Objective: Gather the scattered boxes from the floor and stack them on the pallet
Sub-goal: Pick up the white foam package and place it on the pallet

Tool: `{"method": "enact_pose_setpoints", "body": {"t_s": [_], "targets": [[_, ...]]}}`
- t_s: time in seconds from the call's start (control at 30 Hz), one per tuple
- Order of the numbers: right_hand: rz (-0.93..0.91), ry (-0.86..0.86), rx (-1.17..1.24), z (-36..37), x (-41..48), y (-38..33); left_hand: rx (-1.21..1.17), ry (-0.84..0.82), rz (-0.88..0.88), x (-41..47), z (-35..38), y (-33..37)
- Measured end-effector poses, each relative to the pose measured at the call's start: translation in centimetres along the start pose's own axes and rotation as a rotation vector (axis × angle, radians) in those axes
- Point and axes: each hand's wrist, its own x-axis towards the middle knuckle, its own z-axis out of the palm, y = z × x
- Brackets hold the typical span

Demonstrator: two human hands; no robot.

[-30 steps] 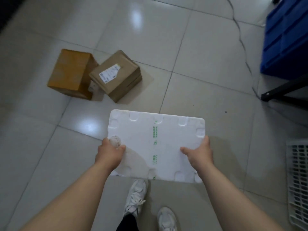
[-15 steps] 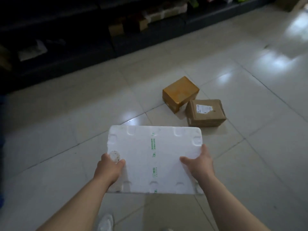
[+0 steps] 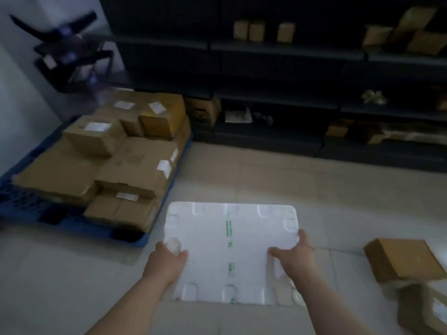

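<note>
I carry a flat white foam box (image 3: 229, 240) level in front of me. My left hand (image 3: 167, 259) grips its left edge and my right hand (image 3: 296, 256) grips its right edge, thumbs on top. A blue pallet (image 3: 19, 201) lies on the floor ahead to the left, loaded with several brown cardboard boxes (image 3: 135, 163) in two layers. Two boxes remain on the floor at the right: an orange-brown box (image 3: 404, 258) and a brown box with a white label (image 3: 428, 308) partly cut off by the frame.
Dark shelving (image 3: 290, 68) with small boxes runs along the back wall. A dark blurred object (image 3: 70, 52) hangs at the upper left by a pale wall. Pale floor tiles (image 3: 266, 180) stretch between me, the pallet and the shelves.
The view has swung left: the pallet came into sight at the left and the two floor boxes slid to the right edge. Both hands keep the same grip on the foam box.
</note>
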Motion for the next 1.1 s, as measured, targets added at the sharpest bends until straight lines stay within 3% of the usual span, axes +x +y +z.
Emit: {"method": "enact_pose_setpoints", "body": {"t_s": [0.23,0.4,0.8,1.1], "targets": [[-0.107,-0.1,-0.089,11.2,-3.7,-15.7,-0.09,0.133,-0.026,4.1,-17.0,-4.0],[-0.151,-0.162,-0.114,17.6,-5.0,-23.2,-0.17,0.224,-0.091,7.3,-24.5,-6.0],[-0.187,-0.274,-0.173,26.8,4.0,-36.7,-0.256,0.248,-0.193,21.0,-30.9,-1.7],[-0.116,-0.289,-0.204,33.4,12.3,-44.7,-0.288,0.213,-0.282,32.5,-33.2,1.6]]}}
